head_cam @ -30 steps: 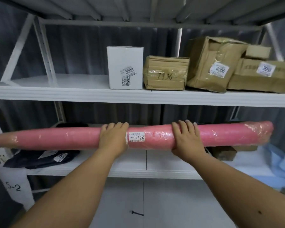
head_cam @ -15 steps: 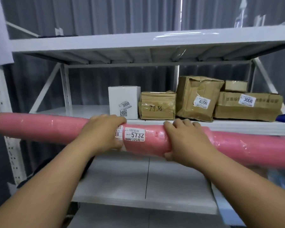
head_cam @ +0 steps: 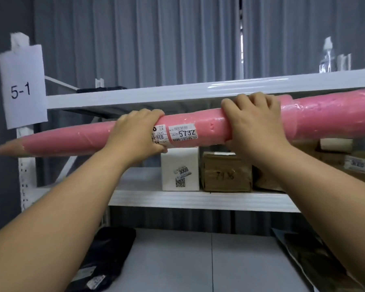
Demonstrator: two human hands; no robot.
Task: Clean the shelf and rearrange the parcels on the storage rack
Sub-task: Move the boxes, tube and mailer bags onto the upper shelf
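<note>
We see bare top shelf (head_cam: pixel 156 94) surface open along its front edge, with only a dark flat item (head_cam: pixel 101 89) at the left and a spray bottle (head_cam: pixel 327 57) far right. On the middle shelf (head_cam: pixel 177 200), the left stretch lies free, while the white box (head_cam: pixel 180 171) and taped carton (head_cam: pixel 227 174) block the right.

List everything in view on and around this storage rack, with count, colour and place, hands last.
long pink plastic-wrapped roll: one, pink, held level before the top shelf
white cardboard box labelled 3008: one, white, middle shelf
brown taped cardboard boxes: several, brown, middle shelf, right of the white box
black plastic parcel bag: one, black, lower shelf, left
paper sign marked 5-1: one, white, left upright
clear spray bottle: one, top shelf, right
left hand: grip on the roll
right hand: grip on the roll
</note>
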